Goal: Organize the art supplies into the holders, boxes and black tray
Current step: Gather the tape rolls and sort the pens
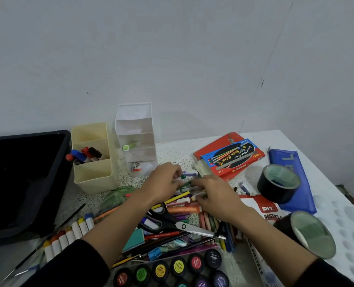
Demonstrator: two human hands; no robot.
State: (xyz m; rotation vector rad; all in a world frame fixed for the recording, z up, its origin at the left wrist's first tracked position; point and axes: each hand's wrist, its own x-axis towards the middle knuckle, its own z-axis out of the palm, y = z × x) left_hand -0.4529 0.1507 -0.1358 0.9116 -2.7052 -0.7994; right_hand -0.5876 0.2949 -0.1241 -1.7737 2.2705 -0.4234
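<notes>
Now left grip [165,181] pinches green-capped marker [182,177], right grip [215,195] pinches white pen [195,197], cream holder [95,177] at ten o'clock.

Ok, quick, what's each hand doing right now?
Left hand: pinching a green-capped marker.
Right hand: fingers curled round pens in the pile.

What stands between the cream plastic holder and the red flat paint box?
The head view shows a white tiered plastic organizer there, close beside the cream plastic holder; speckled tabletop separates it from the red flat paint box.
</notes>
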